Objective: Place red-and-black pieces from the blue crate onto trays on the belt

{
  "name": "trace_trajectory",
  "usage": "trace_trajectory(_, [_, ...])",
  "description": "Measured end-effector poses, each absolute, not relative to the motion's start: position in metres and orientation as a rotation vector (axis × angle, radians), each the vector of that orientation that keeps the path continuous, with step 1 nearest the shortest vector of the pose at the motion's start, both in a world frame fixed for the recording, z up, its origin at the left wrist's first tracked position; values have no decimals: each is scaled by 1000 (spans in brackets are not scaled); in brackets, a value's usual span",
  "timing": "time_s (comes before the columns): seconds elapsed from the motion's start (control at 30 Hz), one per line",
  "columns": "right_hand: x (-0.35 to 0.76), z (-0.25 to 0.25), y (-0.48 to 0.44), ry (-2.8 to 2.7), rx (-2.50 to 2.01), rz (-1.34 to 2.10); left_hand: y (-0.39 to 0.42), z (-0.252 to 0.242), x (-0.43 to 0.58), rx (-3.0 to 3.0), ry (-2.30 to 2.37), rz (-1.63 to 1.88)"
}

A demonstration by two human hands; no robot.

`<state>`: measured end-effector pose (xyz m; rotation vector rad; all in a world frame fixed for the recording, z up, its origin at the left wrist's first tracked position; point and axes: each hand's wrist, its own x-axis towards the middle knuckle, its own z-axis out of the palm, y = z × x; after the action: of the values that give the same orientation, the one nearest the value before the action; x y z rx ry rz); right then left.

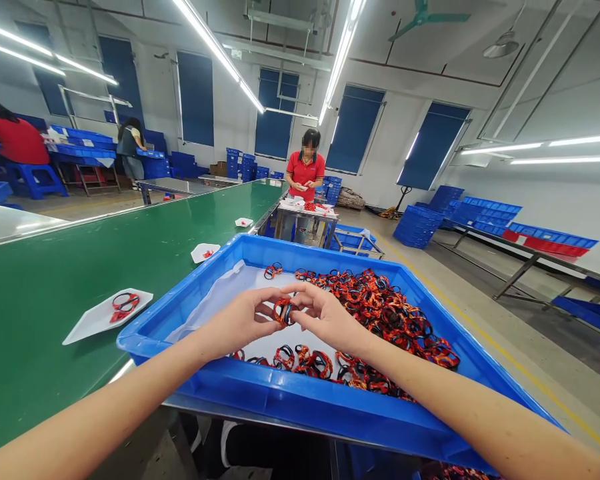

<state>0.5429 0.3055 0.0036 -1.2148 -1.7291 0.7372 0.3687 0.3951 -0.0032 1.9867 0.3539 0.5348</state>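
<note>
Above the blue tray, my left hand and my right hand meet, both closed on a small red, orange and black ring-shaped piece. Its exact kind is unclear; it looks like a banded loop. A heap of similar looped pieces fills the tray's right side. More loops lie along its near edge, and one small cluster sits near the far side. White lining shows on the tray's floor.
Left of the tray runs a green conveyor belt. On it rest a white dish with a red-black loop, and smaller white dishes farther along. A person in red stands at a table ahead. Blue crates are stacked right.
</note>
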Motion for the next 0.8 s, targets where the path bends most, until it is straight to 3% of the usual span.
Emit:
trace_trajectory(0.37, [542,7,304,-1748,-1227,568,388,4,367,2197,460,676])
trace_trajectory(0.8, [548,-15,319,-1291,-1241,1102,386,6,368,2381,521,744])
